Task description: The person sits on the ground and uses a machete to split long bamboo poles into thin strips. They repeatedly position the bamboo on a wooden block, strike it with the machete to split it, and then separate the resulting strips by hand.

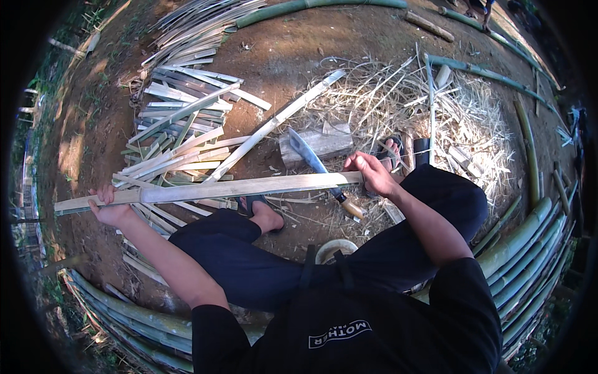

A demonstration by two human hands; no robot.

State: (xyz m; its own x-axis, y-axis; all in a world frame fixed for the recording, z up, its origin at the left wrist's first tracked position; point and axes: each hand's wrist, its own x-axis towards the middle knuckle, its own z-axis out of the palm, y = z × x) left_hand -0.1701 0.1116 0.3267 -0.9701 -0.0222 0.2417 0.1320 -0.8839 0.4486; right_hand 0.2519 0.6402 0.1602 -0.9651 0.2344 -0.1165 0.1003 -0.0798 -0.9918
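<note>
A long, pale split bamboo strip [249, 188] lies level across the view above my knees. My left hand [111, 209] is closed round it near its left end, fingers over the upper edge. At the other end, my right hand [372, 174] grips the strip's tip between thumb and fingers. Beneath the strip, a machete [308, 153] with a wooden handle rests with its blade on a squared wood block [333, 140]. The strip crosses over the machete and hides part of it near the handle.
Split bamboo pieces [187, 112] are piled at the left. Another long strip [280, 121] slants beyond the block. Bamboo shavings [374, 93] cover the ground at the far right. Green bamboo poles [523, 249] lie behind me on both sides. A person's legs [487, 15] show at the top right.
</note>
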